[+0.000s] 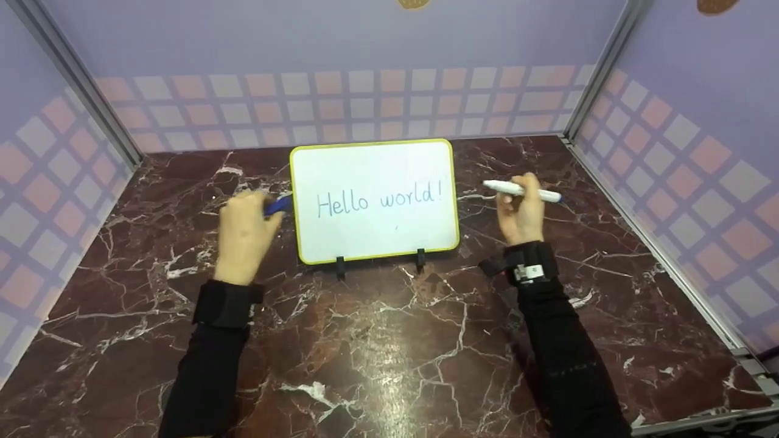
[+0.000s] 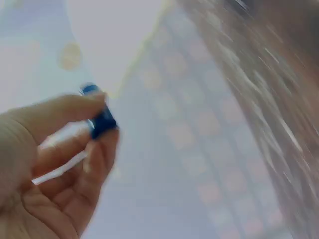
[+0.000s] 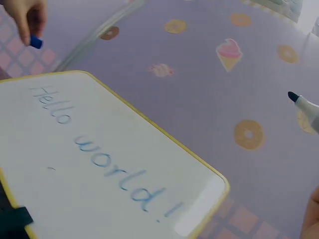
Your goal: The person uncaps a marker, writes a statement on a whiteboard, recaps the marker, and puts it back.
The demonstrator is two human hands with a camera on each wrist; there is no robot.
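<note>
A white dry-erase marker (image 1: 506, 188) is held between the thumb and fingers of my right hand (image 1: 524, 214), to the right of the whiteboard. Its bare dark nib (image 3: 293, 96) shows in the right wrist view. My left hand (image 1: 242, 234), at the board's left side, pinches a small blue marker cap (image 2: 103, 121) between thumb and fingertips. Between the hands the yellow-framed whiteboard (image 1: 374, 234) stands propped up, with "Hello world!" written across it in blue. A short stray mark (image 1: 397, 228) lies below the words.
Two black stand feet (image 1: 340, 267) support the board's lower edge. Beneath is a dark red marbled tabletop (image 1: 377, 340). Purple panels with a checked border (image 1: 389, 36) enclose the back and sides, joined by metal corner posts (image 1: 599, 70).
</note>
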